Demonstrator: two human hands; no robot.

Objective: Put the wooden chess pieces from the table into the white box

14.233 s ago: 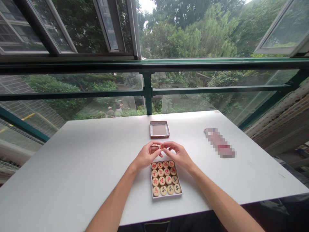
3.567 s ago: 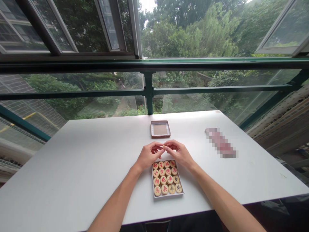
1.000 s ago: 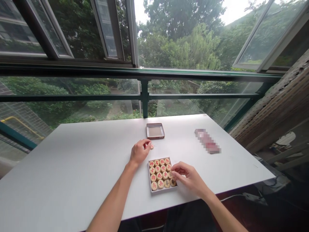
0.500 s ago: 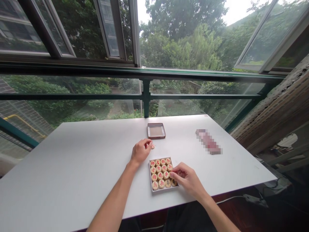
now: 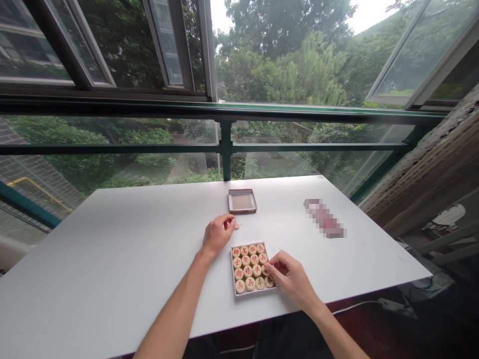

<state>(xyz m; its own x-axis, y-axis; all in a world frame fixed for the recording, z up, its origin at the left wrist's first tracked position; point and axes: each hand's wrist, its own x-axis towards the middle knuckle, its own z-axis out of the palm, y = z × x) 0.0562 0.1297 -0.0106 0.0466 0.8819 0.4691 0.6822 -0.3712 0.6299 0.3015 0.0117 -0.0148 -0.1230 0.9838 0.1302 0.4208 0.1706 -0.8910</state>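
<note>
A shallow white box on the white table holds several round wooden chess pieces with red and black characters. My right hand rests at the box's right edge, thumb and fingers pinched on a piece in the right column. My left hand lies curled on the table just beyond the box, its fingers closed on a loose chess piece that peeks out at its fingertips.
The box's lid lies open side up farther back. A blurred reddish flat object lies at the right. A green railing with glass panels runs behind the table; the table's front edge is close to me.
Earlier both hands held one piece together above the box. My right hand has since dropped to the box's right column, and my left stays on the table with the loose piece.
</note>
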